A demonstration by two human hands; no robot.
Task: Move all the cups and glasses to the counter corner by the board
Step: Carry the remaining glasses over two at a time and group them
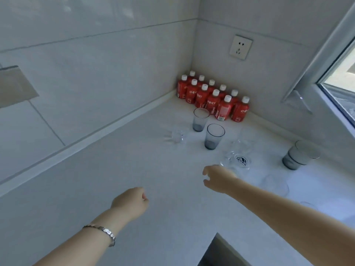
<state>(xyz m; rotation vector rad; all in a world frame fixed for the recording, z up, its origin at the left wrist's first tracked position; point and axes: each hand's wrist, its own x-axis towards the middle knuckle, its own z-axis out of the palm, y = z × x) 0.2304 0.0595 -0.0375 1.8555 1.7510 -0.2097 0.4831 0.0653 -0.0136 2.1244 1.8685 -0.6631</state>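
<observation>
Two grey tumblers (199,120) (213,136) stand upright on the white counter (119,169), in front of the bottles. A small clear glass (177,136) sits left of them. A clear mug with a dark logo (238,160) and a taller clear glass (246,139) stand right of centre. A stack of grey tumblers (298,155) is at the right, and a faint clear glass (276,184) lies nearer. My right hand (218,178) hovers with fingers apart just left of the logo mug, holding nothing. My left hand (129,201) is loosely curled above bare counter.
Several red bottles with white caps (213,98) fill the far corner. A wall socket (240,47) is above them. A window frame (330,73) is at the right. The counter's front edge and a dark gap (221,252) lie at the bottom.
</observation>
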